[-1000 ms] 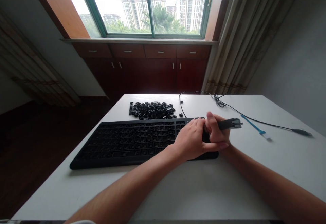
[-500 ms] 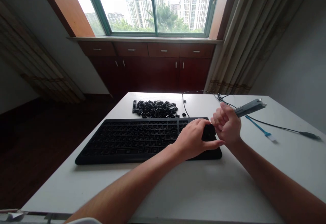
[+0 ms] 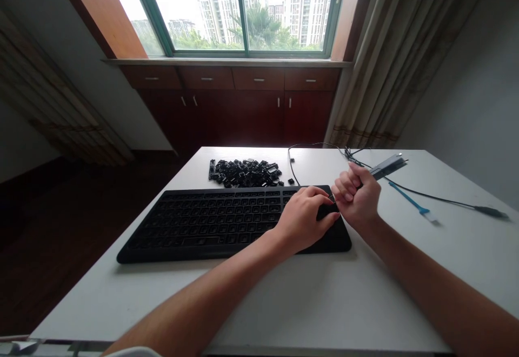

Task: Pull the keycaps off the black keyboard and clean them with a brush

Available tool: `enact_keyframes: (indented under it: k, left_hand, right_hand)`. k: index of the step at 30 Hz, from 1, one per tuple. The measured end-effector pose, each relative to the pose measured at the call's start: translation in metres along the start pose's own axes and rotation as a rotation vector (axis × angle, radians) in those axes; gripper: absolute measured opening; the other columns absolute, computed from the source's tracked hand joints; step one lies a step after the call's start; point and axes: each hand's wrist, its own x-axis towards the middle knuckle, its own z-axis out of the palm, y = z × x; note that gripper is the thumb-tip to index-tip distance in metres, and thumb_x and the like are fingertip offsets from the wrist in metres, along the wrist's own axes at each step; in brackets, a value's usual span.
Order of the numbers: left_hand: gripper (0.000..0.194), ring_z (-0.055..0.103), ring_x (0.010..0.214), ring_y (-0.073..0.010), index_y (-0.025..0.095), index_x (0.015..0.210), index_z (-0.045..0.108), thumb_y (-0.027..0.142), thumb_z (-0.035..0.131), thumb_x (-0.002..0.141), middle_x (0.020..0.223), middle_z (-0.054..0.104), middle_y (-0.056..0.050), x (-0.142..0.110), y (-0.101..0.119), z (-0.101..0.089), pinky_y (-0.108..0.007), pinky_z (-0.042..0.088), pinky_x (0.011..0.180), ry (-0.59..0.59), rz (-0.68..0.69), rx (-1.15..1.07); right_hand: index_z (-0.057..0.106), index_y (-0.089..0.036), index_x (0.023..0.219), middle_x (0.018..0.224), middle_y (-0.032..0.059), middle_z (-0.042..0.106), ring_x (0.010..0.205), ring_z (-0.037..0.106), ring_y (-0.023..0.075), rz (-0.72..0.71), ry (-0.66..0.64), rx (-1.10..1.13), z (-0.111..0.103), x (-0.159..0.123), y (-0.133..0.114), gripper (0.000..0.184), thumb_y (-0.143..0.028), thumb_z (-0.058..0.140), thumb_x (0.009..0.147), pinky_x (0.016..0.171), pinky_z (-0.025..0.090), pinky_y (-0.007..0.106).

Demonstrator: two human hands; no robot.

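A black keyboard [image 3: 211, 222] lies on a white table [image 3: 308, 297], with most of its keycaps off. My left hand [image 3: 304, 219] rests on the keyboard's right end, fingers curled and pressing down on it. My right hand [image 3: 359, 197] is closed around a grey keycap-puller tool [image 3: 387, 166], whose handle sticks up and to the right out of my fist. The tool's lower tip sits just above the keyboard's right end, close to my left fingertips. A pile of loose black keycaps [image 3: 243, 173] lies behind the keyboard.
The keyboard's black cable [image 3: 438, 197] runs across the far right of the table to a plug [image 3: 490, 212]. A blue brush [image 3: 411, 201] lies beside the cable. Beyond the table are wooden cabinets [image 3: 243, 103], a window and a curtain [image 3: 389, 59].
My right hand lifted the tool up off the keyboard's right end, then brought it back down a little toward my left fingertips. My left hand stayed on the keyboard.
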Motion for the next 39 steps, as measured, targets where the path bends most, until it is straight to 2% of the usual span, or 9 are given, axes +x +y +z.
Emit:
enact_keyframes:
  k: [5, 11, 14, 19, 22, 25, 33, 39]
  left_hand:
    - [0.01, 0.066, 0.106, -0.0252, 0.022, 0.095, 0.075, 0.026, 0.074, 0.085, 0.11, 0.071, -0.007, 0.001, 0.002, -0.002, -0.042, 0.053, 0.1, 0.007, -0.006, -0.05]
    - [0.008, 0.069, 0.092, -0.0217, 0.022, 0.096, 0.074, 0.027, 0.071, 0.09, 0.098, 0.076, -0.003, -0.003, 0.001, -0.012, -0.037, 0.054, 0.087, -0.02, 0.037, -0.013]
    - [0.01, 0.07, 0.089, -0.019, 0.023, 0.099, 0.073, 0.028, 0.069, 0.092, 0.098, 0.077, -0.001, -0.002, -0.007, -0.03, -0.033, 0.055, 0.082, 0.023, 0.021, -0.036]
    - [0.013, 0.071, 0.086, -0.0175, 0.022, 0.102, 0.073, 0.025, 0.065, 0.093, 0.098, 0.077, -0.001, 0.006, -0.034, -0.073, -0.032, 0.056, 0.08, 0.151, -0.078, 0.026]
    - [0.015, 0.072, 0.085, -0.0194, 0.024, 0.102, 0.074, 0.026, 0.065, 0.091, 0.1, 0.078, -0.002, 0.009, -0.051, -0.095, -0.036, 0.056, 0.082, 0.189, -0.158, 0.157]
    - [0.014, 0.071, 0.085, -0.0226, 0.024, 0.099, 0.075, 0.029, 0.066, 0.09, 0.099, 0.078, -0.003, 0.008, -0.064, -0.108, -0.04, 0.054, 0.082, 0.227, -0.222, 0.338]
    - [0.013, 0.07, 0.086, -0.0242, 0.024, 0.096, 0.074, 0.031, 0.066, 0.089, 0.103, 0.076, -0.005, 0.005, -0.085, -0.117, -0.04, 0.053, 0.082, 0.216, -0.281, 0.479]
    - [0.015, 0.069, 0.091, -0.0266, 0.023, 0.1, 0.072, 0.031, 0.066, 0.09, 0.107, 0.073, -0.007, 0.005, -0.086, -0.117, -0.043, 0.053, 0.085, 0.187, -0.292, 0.529]
  right_hand:
    - [0.027, -0.021, 0.053, 0.04, -0.009, 0.026, 0.033, 0.022, 0.0048, -0.049, 0.082, 0.031, -0.002, 0.005, -0.011, 0.046, -0.024, 0.064, 0.079, 0.033, 0.023, 0.02]
    - [0.028, -0.021, 0.053, 0.039, -0.0088, 0.028, 0.033, 0.023, 0.0052, -0.055, 0.118, 0.0, -0.006, 0.007, -0.01, 0.045, -0.024, 0.063, 0.08, 0.033, 0.023, 0.021]
    - [0.03, -0.021, 0.053, 0.04, -0.009, 0.029, 0.033, 0.025, 0.005, -0.037, 0.092, -0.053, -0.007, 0.007, -0.006, 0.046, -0.026, 0.065, 0.082, 0.034, 0.025, 0.021]
    - [0.033, -0.021, 0.052, 0.04, -0.0085, 0.032, 0.034, 0.027, 0.0054, 0.002, 0.025, -0.137, -0.007, 0.005, 0.002, 0.047, -0.029, 0.068, 0.083, 0.034, 0.027, 0.022]
    - [0.034, -0.021, 0.054, 0.042, -0.0089, 0.032, 0.034, 0.027, 0.0054, 0.007, 0.023, -0.175, -0.005, 0.003, 0.005, 0.045, -0.028, 0.069, 0.082, 0.034, 0.025, 0.022]
    - [0.035, -0.022, 0.055, 0.043, -0.0089, 0.032, 0.035, 0.026, 0.0057, 0.013, 0.034, -0.209, -0.004, 0.002, 0.008, 0.044, -0.028, 0.069, 0.082, 0.033, 0.023, 0.022]
    - [0.036, -0.022, 0.055, 0.043, -0.0089, 0.032, 0.035, 0.027, 0.0058, 0.012, 0.038, -0.216, -0.006, 0.003, 0.008, 0.044, -0.029, 0.069, 0.082, 0.034, 0.023, 0.022]
    - [0.036, -0.022, 0.055, 0.043, -0.0088, 0.032, 0.035, 0.027, 0.006, 0.025, 0.046, -0.213, -0.006, 0.004, 0.009, 0.044, -0.029, 0.069, 0.083, 0.034, 0.024, 0.022]
